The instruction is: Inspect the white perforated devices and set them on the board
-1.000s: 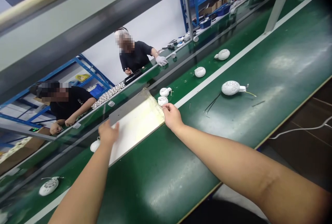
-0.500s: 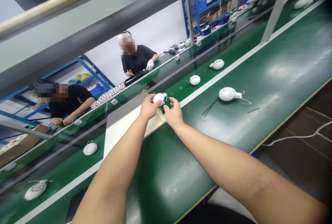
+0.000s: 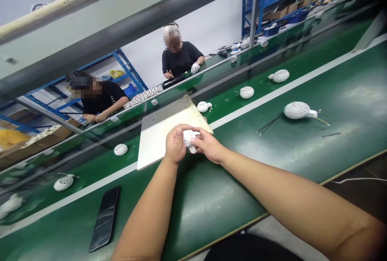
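Both my hands hold a small white plastic piece (image 3: 190,136) low over the green bench, at the near right side of a pale board. My left hand (image 3: 175,144) wraps round its left side, thumb up. My right hand (image 3: 208,145) grips it from the right with bent fingers. Part of the piece shows between the fingers, with a short tab pointing down toward me; the rest is covered. Just past the board (image 3: 157,140) lies a white perforated oval piece (image 3: 203,107) with a short neck and a thin wire, apart from my hands.
More white oval pieces (image 3: 247,92) lie along the green belt. A larger one (image 3: 296,110) sits at right, near thin dark strands (image 3: 268,126) forming a V. A black phone (image 3: 105,218) lies at left. Two people (image 3: 181,57) work across the line. A slanted grey beam (image 3: 127,23) crosses above.
My hands have drawn nearer and closed together round a white piece; before, my right fingers were apart. A white oval piece now shows alone past the board. The view has swung, revealing the phone.
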Available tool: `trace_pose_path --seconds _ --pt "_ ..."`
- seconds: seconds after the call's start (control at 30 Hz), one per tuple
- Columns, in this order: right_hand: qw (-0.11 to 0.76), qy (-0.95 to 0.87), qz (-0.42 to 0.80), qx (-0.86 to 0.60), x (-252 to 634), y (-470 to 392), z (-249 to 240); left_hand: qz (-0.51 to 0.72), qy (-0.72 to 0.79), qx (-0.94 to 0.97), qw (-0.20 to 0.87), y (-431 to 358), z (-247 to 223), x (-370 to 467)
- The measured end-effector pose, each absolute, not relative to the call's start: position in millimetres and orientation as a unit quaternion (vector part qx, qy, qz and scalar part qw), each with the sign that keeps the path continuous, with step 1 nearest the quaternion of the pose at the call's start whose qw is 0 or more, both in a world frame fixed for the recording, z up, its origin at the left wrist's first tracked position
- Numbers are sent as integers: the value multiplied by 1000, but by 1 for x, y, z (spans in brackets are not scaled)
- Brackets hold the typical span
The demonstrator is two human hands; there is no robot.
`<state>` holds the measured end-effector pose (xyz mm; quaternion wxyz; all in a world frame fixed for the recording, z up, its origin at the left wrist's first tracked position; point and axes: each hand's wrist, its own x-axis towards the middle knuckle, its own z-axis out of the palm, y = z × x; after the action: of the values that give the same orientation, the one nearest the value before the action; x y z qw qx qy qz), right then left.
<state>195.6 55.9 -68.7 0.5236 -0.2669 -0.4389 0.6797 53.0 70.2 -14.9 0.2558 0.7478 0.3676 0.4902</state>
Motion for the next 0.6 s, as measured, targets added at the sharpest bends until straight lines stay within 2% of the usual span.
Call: trace_pose_path --seconds 0.07,0.27,0.47,0.6 --pt "524 -423 683 -283 197 54 -66 515 364 723 282 66 -14 55" --pt "656 -392 566 -308 204 58 -60 509 336 710 351 53 -25 74" --pt "642 -496 426 -402 200 51 -64 490 328 728 349 43 -35 91" --pt "626 -512 399 -432 198 49 -68 469 354 741 325 41 -33 91"
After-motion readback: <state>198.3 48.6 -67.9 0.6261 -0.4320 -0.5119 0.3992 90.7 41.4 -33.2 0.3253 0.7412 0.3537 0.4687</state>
